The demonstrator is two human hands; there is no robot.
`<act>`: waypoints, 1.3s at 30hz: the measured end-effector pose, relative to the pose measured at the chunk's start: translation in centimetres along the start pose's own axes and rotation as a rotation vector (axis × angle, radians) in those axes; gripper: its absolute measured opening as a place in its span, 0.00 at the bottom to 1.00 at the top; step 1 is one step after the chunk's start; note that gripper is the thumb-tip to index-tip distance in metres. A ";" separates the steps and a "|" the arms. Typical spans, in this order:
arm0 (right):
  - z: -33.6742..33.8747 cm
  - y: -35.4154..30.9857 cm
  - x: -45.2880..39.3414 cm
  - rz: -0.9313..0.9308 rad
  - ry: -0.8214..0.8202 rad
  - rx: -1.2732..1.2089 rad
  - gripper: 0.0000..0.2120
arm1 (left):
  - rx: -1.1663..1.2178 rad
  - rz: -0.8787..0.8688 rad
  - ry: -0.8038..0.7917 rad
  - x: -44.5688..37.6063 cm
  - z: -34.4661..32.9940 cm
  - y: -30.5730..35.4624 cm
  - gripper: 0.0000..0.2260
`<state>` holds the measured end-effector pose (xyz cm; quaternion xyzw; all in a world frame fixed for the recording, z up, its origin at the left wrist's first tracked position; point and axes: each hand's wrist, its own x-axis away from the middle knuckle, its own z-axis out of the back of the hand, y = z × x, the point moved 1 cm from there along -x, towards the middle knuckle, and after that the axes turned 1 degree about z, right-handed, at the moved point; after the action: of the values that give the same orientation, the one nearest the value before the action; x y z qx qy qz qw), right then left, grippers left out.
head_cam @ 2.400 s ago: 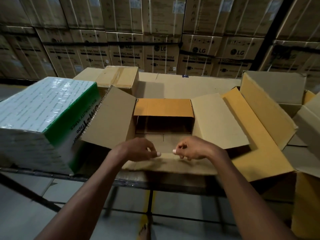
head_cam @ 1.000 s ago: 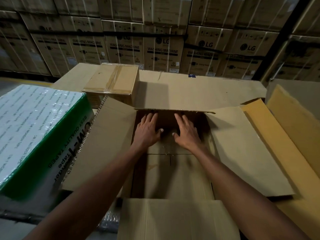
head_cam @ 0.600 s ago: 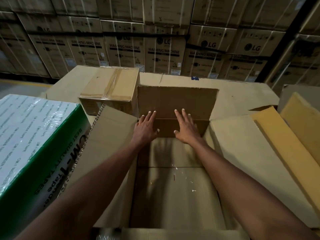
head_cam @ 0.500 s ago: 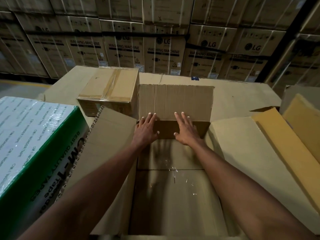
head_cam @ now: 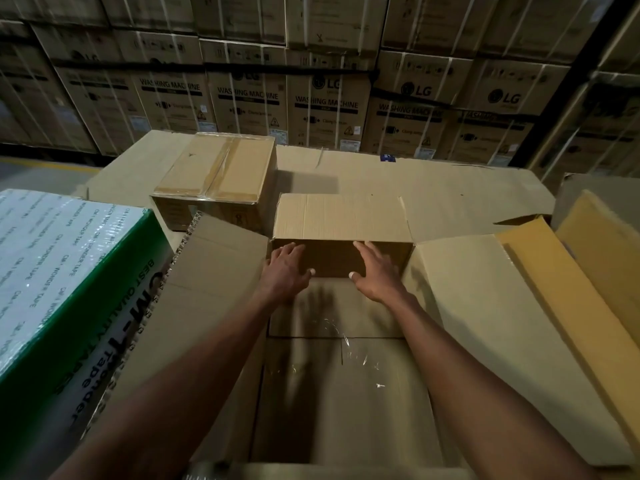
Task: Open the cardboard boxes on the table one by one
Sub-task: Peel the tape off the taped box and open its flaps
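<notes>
A large brown cardboard box stands open right below me, empty inside. Its far flap is folded outward and lies nearly flat. The left flap and right flap are spread wide. My left hand and my right hand reach into the box, fingers spread, flat against the far inner wall just under the fold of the far flap. Neither hand holds anything. A smaller taped, closed cardboard box sits behind and to the left.
A green and white wrapped carton stands at the left, against the left flap. Yellowish open box flaps lie at the right. Flat cardboard covers the table behind. Stacked washing-machine cartons form a wall at the back.
The far flap stood upright half a second ago and has now been pushed back and down. Both hands moved slightly forward against the far wall. Earlier they were at the near flap.
</notes>
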<state>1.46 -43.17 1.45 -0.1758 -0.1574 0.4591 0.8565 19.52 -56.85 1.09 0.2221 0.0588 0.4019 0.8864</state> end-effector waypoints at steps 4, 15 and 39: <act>0.7 1.9 5.5 -0.025 0.046 -0.184 0.34 | 0.105 -0.007 0.060 5.9 -0.1 0.0 0.25; 0.0 5.2 26.5 -0.095 0.221 -0.366 0.24 | 0.464 -0.019 0.172 25.1 -0.9 0.2 0.11; 2.0 9.3 35.0 -0.243 0.475 -1.015 0.32 | 0.509 0.164 0.307 36.1 -1.0 -4.1 0.23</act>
<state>12.32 -8.59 2.90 -0.6441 -0.1805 0.1721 0.7232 46.18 -32.20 1.08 0.3776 0.2726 0.4733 0.7477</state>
